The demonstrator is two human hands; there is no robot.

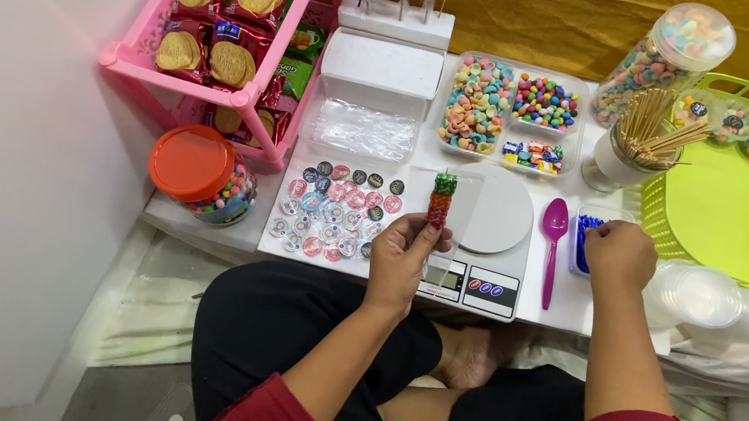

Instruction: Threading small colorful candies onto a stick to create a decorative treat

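Candy skewer point(441, 198) sits pinched upright in the left hand point(401, 264), right above the white kitchen scale point(482, 249) (clear wrapper around it). Right hand point(620, 254) is curled closed over a small tub of blue ties point(585, 238), just right of the scale, past the purple spoon point(551, 245).

Candy skewer point(441, 199): stacked red, orange and green sweets inside a clear narrow bag, held upright above the white kitchen scale point(486, 249). Small tray of blue ties point(582, 240): immediately right of the scale.
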